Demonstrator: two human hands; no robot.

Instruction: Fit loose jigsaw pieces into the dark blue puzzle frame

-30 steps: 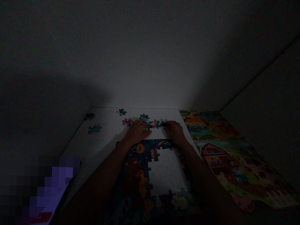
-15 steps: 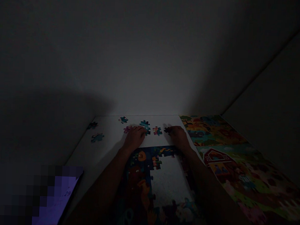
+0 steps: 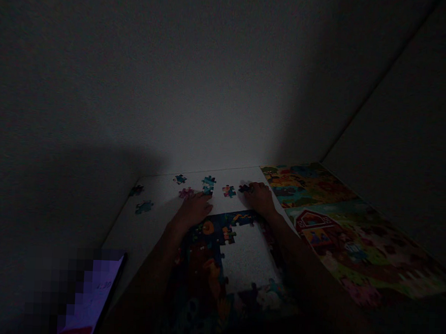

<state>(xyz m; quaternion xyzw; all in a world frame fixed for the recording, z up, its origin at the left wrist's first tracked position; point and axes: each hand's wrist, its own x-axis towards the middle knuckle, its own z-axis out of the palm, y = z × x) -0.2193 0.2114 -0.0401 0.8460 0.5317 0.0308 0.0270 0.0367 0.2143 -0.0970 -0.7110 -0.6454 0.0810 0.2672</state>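
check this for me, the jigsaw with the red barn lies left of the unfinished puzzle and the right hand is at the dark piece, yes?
Not quite: the side is wrong. The head view shows the jigsaw with the red barn lying right of the unfinished puzzle, not left. The right hand is at the dark piece, as you said.

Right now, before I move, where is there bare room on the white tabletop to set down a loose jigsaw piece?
The white patch inside the partly built jigsaw border is free, as is the tabletop between the loose teal piece and the phone. The far edge is crowded: pink piece, teal pieces, and a dark piece at the right hand.
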